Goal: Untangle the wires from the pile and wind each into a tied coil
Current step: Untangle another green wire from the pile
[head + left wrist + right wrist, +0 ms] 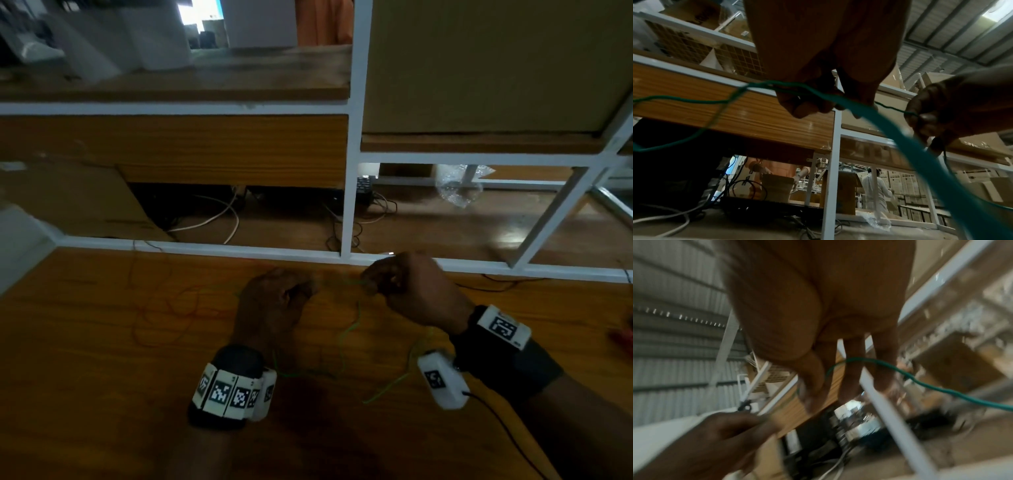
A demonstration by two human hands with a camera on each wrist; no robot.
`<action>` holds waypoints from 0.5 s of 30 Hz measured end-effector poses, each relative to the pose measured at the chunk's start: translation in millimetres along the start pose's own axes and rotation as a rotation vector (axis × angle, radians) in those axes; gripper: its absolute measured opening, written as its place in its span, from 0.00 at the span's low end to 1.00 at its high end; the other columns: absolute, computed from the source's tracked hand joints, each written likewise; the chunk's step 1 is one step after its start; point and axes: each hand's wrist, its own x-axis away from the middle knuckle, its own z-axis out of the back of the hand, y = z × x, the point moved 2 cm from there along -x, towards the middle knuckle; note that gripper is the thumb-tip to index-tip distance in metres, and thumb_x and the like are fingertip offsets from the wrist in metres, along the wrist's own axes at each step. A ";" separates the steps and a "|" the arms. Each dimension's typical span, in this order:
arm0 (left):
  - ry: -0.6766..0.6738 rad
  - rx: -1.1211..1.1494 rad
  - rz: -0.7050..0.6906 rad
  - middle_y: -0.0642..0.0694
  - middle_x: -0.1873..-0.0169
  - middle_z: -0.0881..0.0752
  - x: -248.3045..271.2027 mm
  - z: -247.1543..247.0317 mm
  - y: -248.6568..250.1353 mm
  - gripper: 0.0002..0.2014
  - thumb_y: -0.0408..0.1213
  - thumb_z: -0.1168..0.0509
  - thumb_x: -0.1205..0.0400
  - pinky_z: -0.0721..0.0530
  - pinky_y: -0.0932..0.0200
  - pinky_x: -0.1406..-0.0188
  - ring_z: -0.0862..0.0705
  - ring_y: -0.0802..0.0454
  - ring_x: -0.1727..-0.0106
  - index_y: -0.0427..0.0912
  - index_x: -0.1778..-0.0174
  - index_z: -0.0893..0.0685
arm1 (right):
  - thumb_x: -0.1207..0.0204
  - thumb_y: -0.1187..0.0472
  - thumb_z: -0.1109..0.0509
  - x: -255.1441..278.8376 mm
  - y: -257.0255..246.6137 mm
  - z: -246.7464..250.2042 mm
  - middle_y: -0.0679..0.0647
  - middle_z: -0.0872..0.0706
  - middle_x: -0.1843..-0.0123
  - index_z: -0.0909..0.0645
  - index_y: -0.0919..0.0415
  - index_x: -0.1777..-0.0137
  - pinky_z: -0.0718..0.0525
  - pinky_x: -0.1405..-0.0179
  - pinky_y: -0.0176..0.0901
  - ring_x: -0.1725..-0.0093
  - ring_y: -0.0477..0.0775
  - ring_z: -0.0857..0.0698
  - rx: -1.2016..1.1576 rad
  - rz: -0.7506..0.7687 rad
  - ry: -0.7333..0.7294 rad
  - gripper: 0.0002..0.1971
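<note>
A thin green wire (346, 337) runs between both hands above the wooden table (102, 394) and trails down in loose loops toward me. My left hand (277, 298) pinches the green wire (840, 99) between curled fingers, with loops hanging from it. My right hand (404, 287), a little to the right and at the same height, pinches the same strand; in the left wrist view the right hand (937, 113) holds it by the fingertips. The green wire (931, 386) passes across the right hand's fingers (851, 378). A thin red wire (164, 308) lies loosely tangled on the table left of the left hand.
A white shelf frame (352, 171) with wooden boards stands right behind the table's far edge. Cables (219, 216) and a plastic bag (459, 192) lie on the lower shelf. A black cable (500, 284) lies at the right, and a red object (621, 337) at the table's right edge.
</note>
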 end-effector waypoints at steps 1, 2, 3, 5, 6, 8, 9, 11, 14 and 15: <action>-0.027 -0.017 0.031 0.56 0.49 0.11 1.2 -0.6 -6.4 0.10 0.48 0.30 0.18 0.17 0.57 0.45 0.15 0.58 0.49 0.51 0.44 0.10 | 0.27 0.73 0.25 -1.2 4.7 8.0 0.48 0.05 0.50 0.06 0.55 0.47 0.09 0.51 0.51 0.52 0.48 0.08 0.035 0.008 0.098 0.15; -0.043 -0.037 0.066 0.58 0.47 0.12 3.6 0.5 -13.0 0.11 0.49 0.31 0.17 0.17 0.57 0.42 0.16 0.59 0.47 0.51 0.43 0.10 | 0.24 0.71 0.25 -2.7 11.1 18.3 0.51 0.05 0.49 0.06 0.56 0.47 0.10 0.51 0.48 0.53 0.50 0.08 0.075 0.006 0.189 0.13; -0.045 -0.063 0.096 0.59 0.48 0.14 6.7 2.6 -20.4 0.11 0.48 0.32 0.17 0.17 0.56 0.42 0.17 0.61 0.47 0.51 0.42 0.10 | 0.23 0.70 0.25 -3.9 19.5 29.2 0.52 0.05 0.49 0.06 0.56 0.46 0.11 0.52 0.46 0.54 0.51 0.08 0.103 -0.011 0.268 0.11; -0.001 -0.105 0.116 0.59 0.51 0.16 13.5 9.2 -35.0 0.09 0.43 0.31 0.17 0.16 0.55 0.46 0.18 0.59 0.50 0.51 0.42 0.10 | 0.22 0.68 0.25 -6.1 36.6 50.5 0.54 0.05 0.50 0.07 0.54 0.45 0.09 0.55 0.51 0.57 0.55 0.08 0.163 -0.079 0.389 0.11; 0.032 -0.101 0.128 0.58 0.50 0.16 16.2 13.1 -41.0 0.09 0.40 0.31 0.17 0.16 0.54 0.47 0.17 0.57 0.50 0.51 0.42 0.10 | 0.22 0.68 0.25 -6.6 44.4 58.3 0.54 0.05 0.51 0.07 0.52 0.45 0.09 0.57 0.55 0.58 0.57 0.08 0.200 -0.103 0.428 0.12; 0.107 -0.055 0.169 0.51 0.45 0.13 17.4 20.4 -52.7 0.09 0.39 0.31 0.17 0.16 0.51 0.43 0.16 0.52 0.45 0.51 0.43 0.10 | 0.23 0.69 0.24 -7.7 57.7 64.4 0.55 0.05 0.51 0.06 0.53 0.46 0.08 0.57 0.57 0.58 0.58 0.08 0.255 -0.129 0.466 0.12; 0.144 -0.024 0.197 0.48 0.45 0.12 16.9 23.9 -58.0 0.08 0.38 0.30 0.17 0.15 0.49 0.41 0.15 0.53 0.44 0.51 0.45 0.10 | 0.23 0.70 0.24 -7.3 63.6 64.7 0.56 0.05 0.50 0.06 0.54 0.46 0.09 0.57 0.57 0.57 0.58 0.08 0.253 -0.140 0.479 0.12; 0.196 0.068 0.298 0.49 0.49 0.09 16.6 28.5 -66.8 0.08 0.35 0.27 0.20 0.13 0.44 0.42 0.13 0.55 0.47 0.54 0.51 0.09 | 0.23 0.70 0.24 -6.3 72.2 64.2 0.56 0.05 0.49 0.06 0.54 0.46 0.09 0.53 0.58 0.54 0.58 0.08 0.215 -0.176 0.506 0.11; 0.255 0.319 0.433 0.52 0.57 0.07 19.6 28.0 -63.3 0.11 0.35 0.24 0.24 0.11 0.44 0.46 0.10 0.55 0.53 0.60 0.57 0.11 | 0.23 0.64 0.21 -7.9 79.0 55.7 0.55 0.06 0.42 0.09 0.51 0.40 0.10 0.46 0.53 0.48 0.57 0.08 0.219 -0.250 0.342 0.13; 0.276 0.369 0.438 0.52 0.57 0.07 20.7 25.6 -59.1 0.11 0.35 0.23 0.24 0.11 0.46 0.46 0.09 0.56 0.54 0.59 0.56 0.10 | 0.25 0.59 0.18 -10.1 77.5 48.4 0.55 0.09 0.35 0.14 0.49 0.31 0.11 0.42 0.53 0.42 0.58 0.10 0.324 -0.295 0.182 0.22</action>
